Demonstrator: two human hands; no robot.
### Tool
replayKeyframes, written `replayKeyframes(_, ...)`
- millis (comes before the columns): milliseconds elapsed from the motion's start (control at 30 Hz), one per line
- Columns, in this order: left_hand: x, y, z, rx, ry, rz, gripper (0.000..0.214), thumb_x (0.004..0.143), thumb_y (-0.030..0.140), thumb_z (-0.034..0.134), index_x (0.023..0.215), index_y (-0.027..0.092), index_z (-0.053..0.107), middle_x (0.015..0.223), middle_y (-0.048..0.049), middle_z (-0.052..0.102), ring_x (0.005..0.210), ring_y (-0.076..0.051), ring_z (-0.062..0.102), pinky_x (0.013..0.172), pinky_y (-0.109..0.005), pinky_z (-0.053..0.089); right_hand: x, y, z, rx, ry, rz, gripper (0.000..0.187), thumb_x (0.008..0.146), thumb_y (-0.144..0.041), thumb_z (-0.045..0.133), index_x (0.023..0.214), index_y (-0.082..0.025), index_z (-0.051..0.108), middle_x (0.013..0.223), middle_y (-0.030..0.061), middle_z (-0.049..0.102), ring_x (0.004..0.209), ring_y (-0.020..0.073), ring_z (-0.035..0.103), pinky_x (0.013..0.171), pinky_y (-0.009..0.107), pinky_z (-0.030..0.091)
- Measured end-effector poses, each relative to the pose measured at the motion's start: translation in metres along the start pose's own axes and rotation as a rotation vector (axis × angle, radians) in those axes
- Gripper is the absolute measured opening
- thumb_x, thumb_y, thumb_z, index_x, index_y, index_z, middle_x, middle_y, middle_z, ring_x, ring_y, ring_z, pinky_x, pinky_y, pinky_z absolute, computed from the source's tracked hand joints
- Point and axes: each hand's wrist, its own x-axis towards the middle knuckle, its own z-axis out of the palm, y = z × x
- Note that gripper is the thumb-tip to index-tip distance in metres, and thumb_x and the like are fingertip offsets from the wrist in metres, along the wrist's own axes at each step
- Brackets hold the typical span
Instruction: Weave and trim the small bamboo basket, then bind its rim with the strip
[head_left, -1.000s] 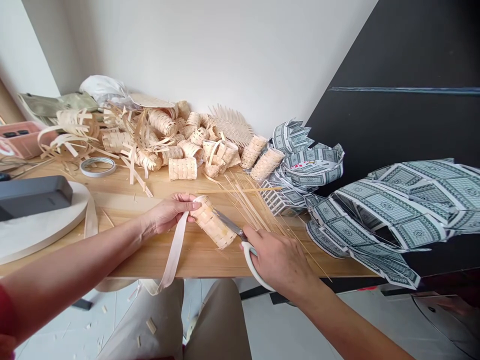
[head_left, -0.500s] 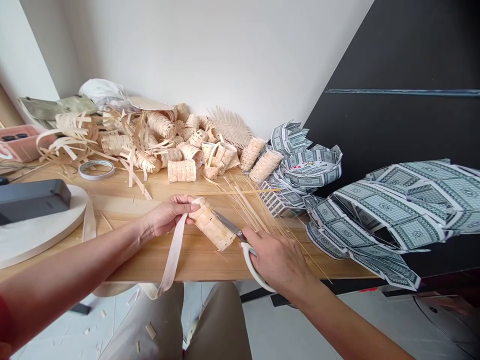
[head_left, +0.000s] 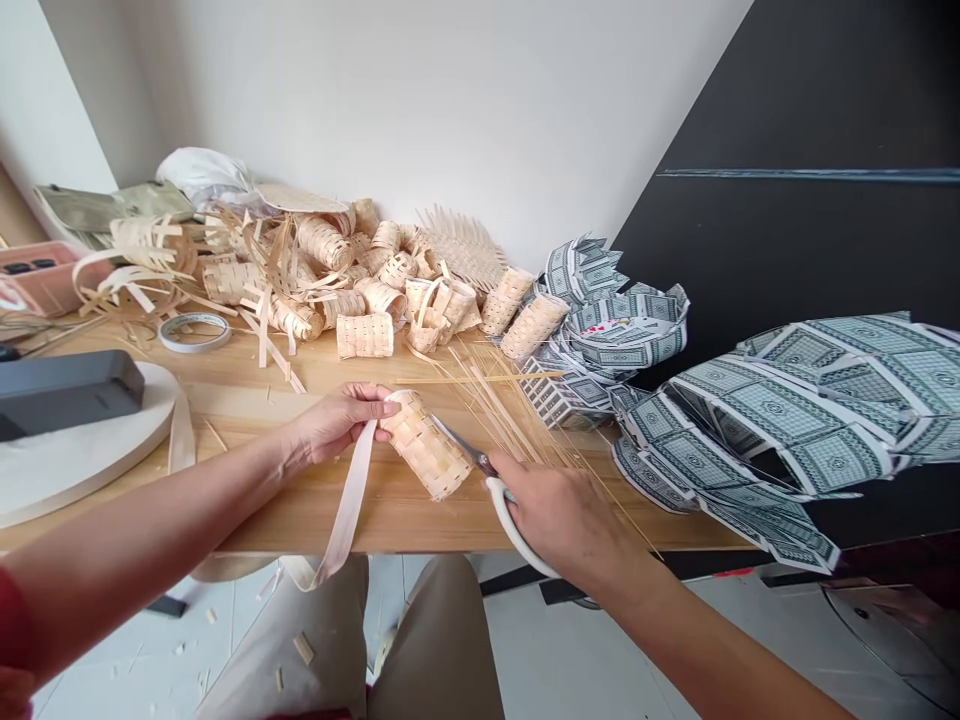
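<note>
- Nearest, a pale strip (head_left: 349,505) trailed from beside the left hand (head_left: 341,425) over the near edge of the table (head_left: 412,530), its length left dangling.
- I had the right hand (head_left: 562,515) curled around the scissors (head_left: 517,535), blades along the right side of the woven cylinder (head_left: 427,450).
- I had the left thumb and fingers pinching that cylinder's far end, tilted over the table's near middle; its weaving looked largely done.
- Beyond, rightward, loose splints (head_left: 495,405) lay unwoven.
- Far left, some piled baskets (head_left: 322,245) looked finished; others had loose ends.
</note>
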Motion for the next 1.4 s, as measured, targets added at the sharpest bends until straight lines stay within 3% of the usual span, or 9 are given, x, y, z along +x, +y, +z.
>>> replayKeyframes(133, 0.000, 0.000, 0.000, -0.029, -0.011, 0.063, 0.020, 0.051, 0.014, 0.082, 0.063, 0.012, 0.066, 0.064, 0.0003, 0.065, 0.057, -0.008, 0.059, 0.051, -0.016, 0.051, -0.003, 0.009, -0.005, 0.045, 0.143, 0.058, 0.015, 0.082, -0.029, 0.048, 0.090, -0.022, 0.059, 0.073, 0.0016, 0.067, 0.059, 0.0181, 0.060, 0.046, 0.026, 0.024)
replayKeyframes(400, -0.002, 0.001, -0.001, 0.054, -0.084, 0.162, 0.022, 0.054, 0.020, 0.081, 0.068, 0.013, 0.066, 0.071, 0.0014, 0.065, 0.066, -0.007, 0.058, 0.062, -0.016, 0.048, -0.016, 0.024, -0.001, 0.542, 0.084, 0.085, 0.024, 0.084, -0.034, 0.043, 0.101, -0.019, 0.051, 0.091, 0.0053, 0.064, 0.074, 0.0182, 0.060, 0.061, 0.028, 0.044)
replayKeyframes(567, -0.004, -0.002, -0.002, 0.148, -0.123, 0.220, 0.034, 0.051, 0.032, 0.083, 0.075, 0.015, 0.067, 0.071, 0.0015, 0.062, 0.068, -0.008, 0.054, 0.063, -0.017, 0.043, -0.020, 0.024, 0.001, 0.450, 0.083, 0.070, 0.018, 0.081, -0.029, 0.049, 0.097, -0.021, 0.054, 0.091, 0.0051, 0.063, 0.077, 0.0198, 0.059, 0.064, 0.030, 0.043)
replayKeyframes(667, -0.005, -0.003, -0.003, 0.213, -0.135, 0.229, 0.026, 0.057, 0.033, 0.079, 0.068, 0.014, 0.065, 0.068, 0.0014, 0.060, 0.068, -0.009, 0.052, 0.067, -0.019, 0.041, -0.023, 0.021, -0.002, 0.392, 0.108, 0.052, 0.020, 0.078, -0.025, 0.053, 0.097, -0.021, 0.055, 0.090, 0.0054, 0.064, 0.078, 0.0207, 0.059, 0.066, 0.031, 0.042)
replayKeyframes(933, -0.006, 0.001, -0.001, 0.246, -0.202, 0.304, 0.015, 0.061, 0.024, 0.077, 0.063, 0.016, 0.065, 0.075, 0.0019, 0.060, 0.077, -0.011, 0.054, 0.077, -0.022, 0.040, -0.033, 0.013, -0.010, 0.637, -0.071, 0.210, 0.011, 0.081, -0.030, 0.049, 0.089, -0.023, 0.054, 0.077, -0.0007, 0.061, 0.062, 0.0147, 0.056, 0.056, 0.024, 0.039)
replayKeyframes(1033, -0.008, 0.004, 0.000, 0.270, -0.230, 0.321, 0.017, 0.059, 0.025, 0.078, 0.061, 0.015, 0.064, 0.076, 0.0008, 0.061, 0.078, -0.012, 0.054, 0.076, -0.023, 0.041, -0.034, 0.014, -0.010, 0.637, -0.072, 0.250, 0.013, 0.079, -0.030, 0.051, 0.089, -0.023, 0.053, 0.075, -0.0008, 0.060, 0.063, 0.0152, 0.056, 0.056, 0.025, 0.039)
replayKeyframes(1267, -0.015, 0.012, 0.004, 0.471, -0.285, 0.352, 0.012, 0.066, 0.026, 0.074, 0.061, 0.018, 0.067, 0.092, 0.0005, 0.065, 0.095, -0.019, 0.055, 0.084, -0.028, 0.041, -0.032, 0.015, -0.006, 0.839, -0.001, 0.249, 0.011, 0.079, -0.032, 0.052, 0.077, -0.021, 0.050, 0.059, -0.0050, 0.050, 0.053, 0.0116, 0.044, 0.050, 0.023, 0.034)
replayKeyframes(1400, -0.021, 0.017, 0.013, 0.662, -0.400, 0.459, 0.005, 0.073, 0.023, 0.067, 0.068, 0.021, 0.069, 0.093, -0.0024, 0.066, 0.101, -0.021, 0.055, 0.093, -0.034, 0.039, -0.022, 0.014, -0.002, 1.228, 0.209, 0.377, 0.026, 0.073, -0.040, 0.059, 0.091, -0.021, 0.053, 0.068, -0.0026, 0.054, 0.064, 0.0138, 0.053, 0.060, 0.026, 0.042)
